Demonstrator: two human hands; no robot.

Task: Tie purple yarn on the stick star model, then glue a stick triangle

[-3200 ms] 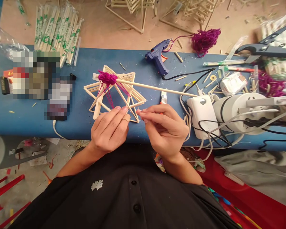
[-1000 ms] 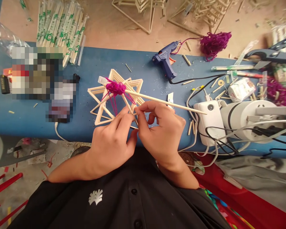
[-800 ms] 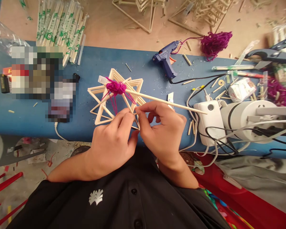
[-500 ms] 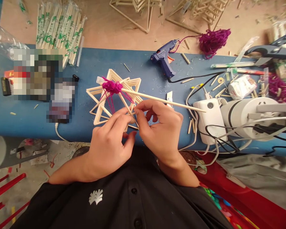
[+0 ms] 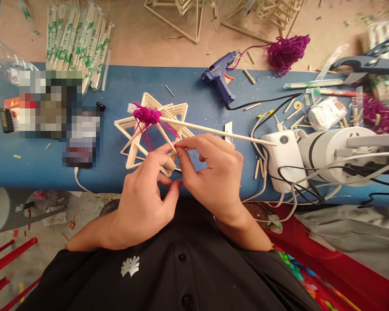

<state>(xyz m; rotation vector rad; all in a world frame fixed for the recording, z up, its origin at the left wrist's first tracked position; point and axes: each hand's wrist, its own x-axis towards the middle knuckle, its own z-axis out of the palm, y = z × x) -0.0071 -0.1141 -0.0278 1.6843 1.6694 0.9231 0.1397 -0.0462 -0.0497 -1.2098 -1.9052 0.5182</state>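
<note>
A star frame of pale wooden sticks (image 5: 139, 129) lies on the blue table (image 5: 39, 164), with purple yarn (image 5: 146, 115) wound at its centre and strands running down to its near edge. A long thin stick (image 5: 214, 129) reaches from that knot to the right. My left hand (image 5: 142, 198) pinches the frame's near point, fingers curled. My right hand (image 5: 214, 172) meets it there, thumb and forefinger pinched on a yarn strand at the same point. The strand itself is mostly hidden by my fingers.
A blue glue gun (image 5: 218, 80) and a purple yarn bundle (image 5: 287, 49) lie at the back. A white power strip (image 5: 283, 160), a white reel with cables (image 5: 330, 151), wrapped chopsticks (image 5: 78, 43), black shears (image 5: 363, 65) and loose stick bits surround the frame.
My hands have closed in on the frame's near point, fingertips now meeting there. My left thumb has come apart from the fingers. The view has drifted slightly.
</note>
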